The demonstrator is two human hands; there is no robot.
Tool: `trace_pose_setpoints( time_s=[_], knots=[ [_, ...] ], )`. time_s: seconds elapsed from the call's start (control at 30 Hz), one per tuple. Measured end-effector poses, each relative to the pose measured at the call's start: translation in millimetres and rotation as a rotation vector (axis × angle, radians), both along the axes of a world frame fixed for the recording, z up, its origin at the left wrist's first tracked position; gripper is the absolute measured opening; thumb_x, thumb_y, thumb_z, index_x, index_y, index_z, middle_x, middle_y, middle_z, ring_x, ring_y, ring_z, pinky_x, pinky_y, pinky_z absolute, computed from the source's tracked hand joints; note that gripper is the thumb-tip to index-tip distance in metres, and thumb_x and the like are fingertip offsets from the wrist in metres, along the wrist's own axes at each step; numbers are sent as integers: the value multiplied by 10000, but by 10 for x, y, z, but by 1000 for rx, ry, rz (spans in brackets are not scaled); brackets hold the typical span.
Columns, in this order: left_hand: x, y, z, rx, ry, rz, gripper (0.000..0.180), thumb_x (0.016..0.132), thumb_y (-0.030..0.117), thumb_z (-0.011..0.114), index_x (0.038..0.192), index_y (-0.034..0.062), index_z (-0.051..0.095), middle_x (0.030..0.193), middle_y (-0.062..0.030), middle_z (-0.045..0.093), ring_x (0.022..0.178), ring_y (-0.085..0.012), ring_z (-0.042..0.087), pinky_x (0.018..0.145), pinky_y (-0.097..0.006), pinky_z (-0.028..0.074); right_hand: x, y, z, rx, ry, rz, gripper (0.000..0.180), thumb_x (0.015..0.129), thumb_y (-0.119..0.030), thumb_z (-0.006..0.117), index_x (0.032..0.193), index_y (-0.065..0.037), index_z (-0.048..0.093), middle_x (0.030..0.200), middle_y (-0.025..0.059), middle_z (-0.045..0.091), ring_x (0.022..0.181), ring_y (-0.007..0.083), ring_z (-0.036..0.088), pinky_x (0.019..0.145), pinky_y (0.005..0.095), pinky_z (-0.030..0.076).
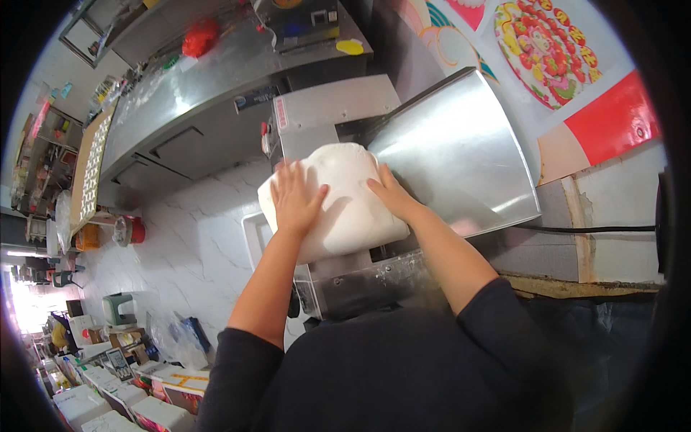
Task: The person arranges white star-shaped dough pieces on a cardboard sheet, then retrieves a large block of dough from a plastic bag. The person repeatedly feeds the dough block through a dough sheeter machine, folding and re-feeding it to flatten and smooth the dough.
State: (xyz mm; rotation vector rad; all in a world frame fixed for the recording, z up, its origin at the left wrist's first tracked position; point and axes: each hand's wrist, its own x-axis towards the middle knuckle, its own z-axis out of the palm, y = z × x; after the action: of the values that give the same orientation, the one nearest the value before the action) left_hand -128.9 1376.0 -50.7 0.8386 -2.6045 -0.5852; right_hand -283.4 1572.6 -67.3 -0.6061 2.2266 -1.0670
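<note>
A large, thick slab of white dough (344,209) lies across the middle of a steel machine (338,108), which looks like a dough sheeter. My left hand (295,198) rests on the dough's left part, palm down with its fingers spread. On the opposite side, my right hand (392,194) presses against the dough's right edge, fingers stretched and thumb apart. Neither hand grips it. The dough covers the rollers, so I cannot see them. To the right, a wide sloping metal tray (461,151) rises from the machine.
A long steel worktable (216,65) stands at the far left, with a red plastic bag (201,37) on it. A white tub (255,234) sits beside the machine. Stacked boxes (155,410) fill the lower left. A black cable (590,229) runs along the right wall.
</note>
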Motion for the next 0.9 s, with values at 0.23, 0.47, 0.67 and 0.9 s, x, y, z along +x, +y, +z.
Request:
trace_pose_setpoints(
  time_s=[0.23,0.47,0.67,0.9],
  knots=[
    [813,-132,-242,1125,147,464,912,721,523,747,1288,-120,438,1257,-258,524,1149,-314,524,959,-410,406,69,321,-120,-317,-1000,-184,751,890,-577,519,1371,-9,420,1314,183,522,1194,236,519,1000,366,407],
    [355,365,394,977,177,460,519,812,360,718,1090,-63,603,938,-156,662,736,-206,639,617,-330,511,-248,739,648,-342,-384,-242,620,823,-256,719,1299,21,432,1148,172,594,971,216,606,848,336,500],
    [-509,672,310,1016,173,-6,716,744,504,740,1128,-78,576,1102,-233,628,1020,-296,613,870,-377,475,-661,1497,1830,-336,-5,-239,664,777,-153,746,1326,10,410,1128,163,589,939,219,619,793,339,522],
    [-67,-263,-274,903,675,481,673,836,203,693,1386,16,353,1270,-170,531,1146,-240,517,964,-354,413,-598,922,1112,306,527,13,883,734,-253,767,1401,48,274,1218,262,528,1101,385,545,957,428,425]
  ],
)
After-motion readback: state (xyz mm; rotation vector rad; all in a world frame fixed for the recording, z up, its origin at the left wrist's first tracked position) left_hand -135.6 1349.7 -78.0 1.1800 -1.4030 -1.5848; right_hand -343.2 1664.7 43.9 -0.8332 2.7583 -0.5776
